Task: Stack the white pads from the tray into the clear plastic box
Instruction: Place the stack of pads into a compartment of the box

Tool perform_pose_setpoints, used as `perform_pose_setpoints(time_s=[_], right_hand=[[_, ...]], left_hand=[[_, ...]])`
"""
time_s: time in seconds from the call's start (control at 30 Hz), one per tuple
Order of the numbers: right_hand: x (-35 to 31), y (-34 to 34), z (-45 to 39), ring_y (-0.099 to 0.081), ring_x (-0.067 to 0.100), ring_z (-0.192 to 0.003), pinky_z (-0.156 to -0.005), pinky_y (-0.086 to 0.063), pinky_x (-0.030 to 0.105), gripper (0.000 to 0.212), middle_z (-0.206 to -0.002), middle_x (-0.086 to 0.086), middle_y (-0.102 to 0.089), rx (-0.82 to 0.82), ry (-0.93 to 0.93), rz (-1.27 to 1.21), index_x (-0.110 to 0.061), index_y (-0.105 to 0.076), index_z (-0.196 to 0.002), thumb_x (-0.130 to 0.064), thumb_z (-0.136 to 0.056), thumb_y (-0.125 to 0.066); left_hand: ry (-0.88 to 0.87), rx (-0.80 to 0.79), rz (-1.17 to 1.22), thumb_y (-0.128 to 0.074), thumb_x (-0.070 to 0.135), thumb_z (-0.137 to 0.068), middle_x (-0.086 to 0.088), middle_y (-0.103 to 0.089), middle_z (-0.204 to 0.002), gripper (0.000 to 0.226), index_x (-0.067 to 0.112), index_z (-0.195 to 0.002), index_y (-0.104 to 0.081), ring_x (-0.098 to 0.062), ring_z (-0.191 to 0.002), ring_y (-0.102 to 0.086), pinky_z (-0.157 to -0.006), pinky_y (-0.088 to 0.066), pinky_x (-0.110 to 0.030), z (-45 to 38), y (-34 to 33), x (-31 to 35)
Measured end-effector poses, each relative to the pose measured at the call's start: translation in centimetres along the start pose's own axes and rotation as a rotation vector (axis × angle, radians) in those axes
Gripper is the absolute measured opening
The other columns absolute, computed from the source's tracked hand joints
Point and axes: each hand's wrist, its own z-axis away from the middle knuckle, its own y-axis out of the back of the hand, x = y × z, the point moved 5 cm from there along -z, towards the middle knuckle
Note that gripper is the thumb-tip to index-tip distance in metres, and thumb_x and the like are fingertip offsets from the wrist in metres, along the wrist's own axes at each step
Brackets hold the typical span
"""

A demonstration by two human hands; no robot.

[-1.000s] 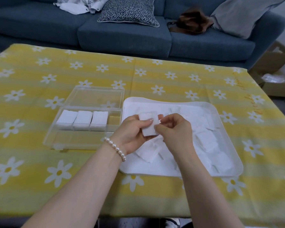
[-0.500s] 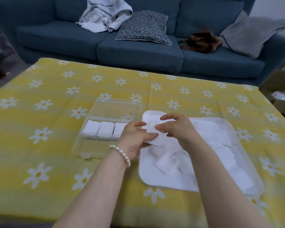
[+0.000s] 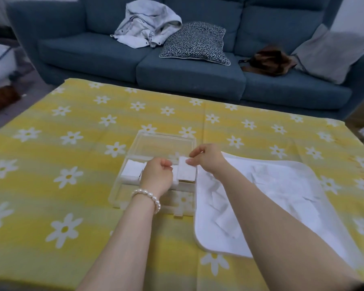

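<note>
Pad [image 3: 186, 171] at right hand [image 3: 208, 157] fingertips, apparently pinched

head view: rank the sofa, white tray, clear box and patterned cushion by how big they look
1. sofa
2. white tray
3. clear box and patterned cushion: look alike, and the cushion sits farther away, so unranked.

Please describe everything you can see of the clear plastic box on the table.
The clear plastic box is shallow, rectangular and see-through, so the yellow flowered tablecloth shows through it. It lies open, its lid folded back on the far side. Stacks of white pads fill a row across its middle; the strip nearest the person looks bare. It sits right beside the white tray. The left hand hovers over the row with fingers curled, and the right hand pinches a pad at the row's right end.
</note>
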Motion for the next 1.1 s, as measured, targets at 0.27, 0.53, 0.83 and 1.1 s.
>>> perform_pose_setpoints(time_s=[0.27, 0.53, 0.83, 1.1], right_hand=[[0.8, -0.7, 0.6, -0.059, 0.017, -0.071, -0.067, -0.047, 0.026, 0.017, -0.06, -0.003, -0.058, 0.027, 0.075, 0.175, -0.014, -0.064, -0.073, -0.011, -0.07, -0.08], [0.2, -2.0, 0.5, -0.059, 0.019, -0.084, -0.065, -0.04, 0.027, 0.009, -0.091, 0.002, -0.065, 0.067, 0.114, 0.564, -0.019, -0.061, -0.084, -0.021, -0.079, -0.069], [0.8, -3.5, 2.6, -0.059, 0.032, -0.09, -0.063, -0.035, 0.03, 0.018, -0.1, 0.01, -0.063, 0.177, 0.317, 0.877, -0.01, -0.056, -0.101, -0.024, -0.093, -0.048], [2.0, -2.2, 3.7, -0.052, 0.029, -0.098, -0.077, -0.042, 0.034, 0.036, -0.117, 0.008, -0.046, 0.299, 0.264, 0.675, -0.011, -0.056, -0.119, -0.022, -0.085, -0.061]], left_hand=[[-0.079, -0.13, -0.226, -0.041, 0.001, -0.089, -0.001, -0.062, -0.119, 0.03, 0.018, -0.105, -0.06, -0.022, -0.114, -0.055, -0.104, -0.037, -0.04, 0.3, -1.7, -0.2], [-0.058, -0.15, -0.338, -0.039, -0.001, -0.086, -0.001, -0.06, -0.118, 0.036, 0.017, -0.11, -0.059, -0.022, -0.111, -0.055, -0.104, -0.036, -0.041, 0.2, -2.3, -0.4], [-0.061, -0.154, -0.348, -0.042, 0.002, -0.087, 0.0, -0.062, -0.117, 0.034, 0.018, -0.111, -0.06, -0.021, -0.111, -0.056, -0.105, -0.036, -0.04, 0.0, -2.4, -0.6], [-0.065, -0.136, -0.399, -0.046, 0.013, -0.092, 0.001, -0.063, -0.117, 0.028, 0.019, -0.115, -0.06, -0.021, -0.112, -0.056, -0.106, -0.034, -0.04, -0.2, -2.6, -0.7]])
